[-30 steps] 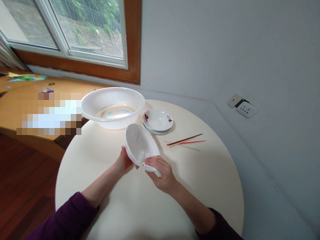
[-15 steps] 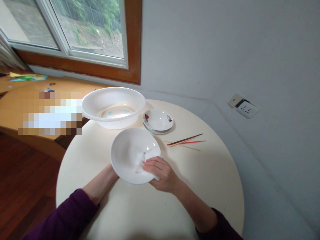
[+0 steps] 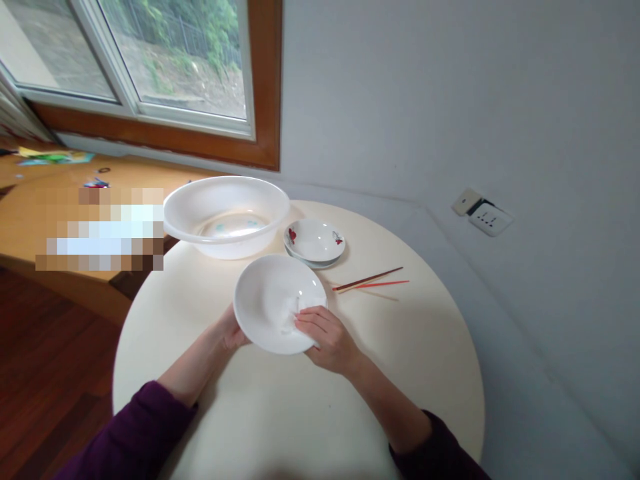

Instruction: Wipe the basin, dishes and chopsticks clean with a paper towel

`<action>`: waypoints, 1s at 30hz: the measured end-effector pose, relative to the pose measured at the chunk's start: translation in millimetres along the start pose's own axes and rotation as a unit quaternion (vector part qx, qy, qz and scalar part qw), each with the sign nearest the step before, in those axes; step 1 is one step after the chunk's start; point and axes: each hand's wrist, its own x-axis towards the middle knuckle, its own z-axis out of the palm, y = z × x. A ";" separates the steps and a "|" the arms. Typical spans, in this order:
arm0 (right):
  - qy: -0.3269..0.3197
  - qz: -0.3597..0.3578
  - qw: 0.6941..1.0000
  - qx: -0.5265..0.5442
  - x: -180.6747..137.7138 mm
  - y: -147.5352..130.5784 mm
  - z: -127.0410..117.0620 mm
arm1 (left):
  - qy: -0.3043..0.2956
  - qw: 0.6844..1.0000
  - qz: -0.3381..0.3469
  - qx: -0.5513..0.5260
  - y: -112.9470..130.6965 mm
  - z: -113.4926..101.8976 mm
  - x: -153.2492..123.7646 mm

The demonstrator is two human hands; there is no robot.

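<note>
A white bowl (image 3: pixel 263 293) is held tilted above the table, its inside turned toward me. My left hand (image 3: pixel 233 328) supports it from below and the left; most of its fingers are hidden behind the bowl. Inside the bowl's lower right part, my right hand (image 3: pixel 327 339) presses a crumpled white cloth or tissue (image 3: pixel 289 317) against the surface, fingers closed over it. Just beyond the bowl stand stacked dishes (image 3: pixel 315 240) with red flower marks. Several chopsticks (image 3: pixel 370 280), brown, red and pale, lie crossed to the right.
A large white plastic basin (image 3: pixel 227 247) stands at the back left of the round cream table (image 3: pixel 280 420). A wooden desk (image 3: pixel 30 227) with small items adjoins on the left, under the window. The wall with a socket (image 3: pixel 490 217) borders the right side.
The bowl has shifted slightly right and turned, so more of my left hand shows. My right hand has moved a little up and right with the white cloth or tissue.
</note>
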 end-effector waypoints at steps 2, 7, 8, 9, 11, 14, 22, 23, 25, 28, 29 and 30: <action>-0.004 0.015 1.000 -0.010 -1.7 1.9 0.8 | -0.033 0.999 -0.018 -0.017 2.5 0.2 0.4; -0.017 0.023 0.999 -0.036 -4.0 3.2 1.9 | -0.089 0.994 -0.014 -0.055 8.3 -9.3 3.1; -0.020 0.020 0.999 -0.039 -4.0 2.8 1.9 | -0.079 0.995 -0.007 -0.052 9.5 -11.1 2.8; -0.024 0.016 0.999 -0.041 -3.8 2.3 1.8 | -0.064 0.997 0.000 -0.048 10.5 -12.2 2.2; -0.033 0.009 0.998 -0.046 -2.8 1.6 1.2 | -0.023 0.999 0.012 -0.038 11.9 -11.4 0.4; -0.044 0.003 0.998 -0.053 -0.6 2.5 -1.6 | 0.042 0.998 0.042 -0.028 12.4 -5.0 -1.9; -0.077 0.012 0.992 -0.095 -1.4 10.1 -16.7 | 0.127 0.991 0.035 0.001 15.4 2.5 -5.7; -0.079 0.014 0.991 -0.103 -2.0 11.7 -18.9 | 0.130 0.991 0.034 0.000 15.8 3.5 -6.3; -0.075 0.017 0.990 -0.122 -2.9 15.5 -23.1 | 0.141 0.989 0.038 -0.004 15.9 6.3 -7.1; -0.043 0.026 0.988 -0.148 -3.9 21.1 -27.6 | 0.152 0.987 0.049 -0.015 14.9 11.2 -7.0; -0.028 0.032 0.987 -0.154 -4.4 22.3 -28.2 | 0.154 0.986 0.053 -0.019 14.5 12.6 -6.8; -0.013 0.039 0.987 -0.158 -4.9 22.8 -28.2 | 0.154 0.986 0.056 -0.022 14.0 13.8 -6.6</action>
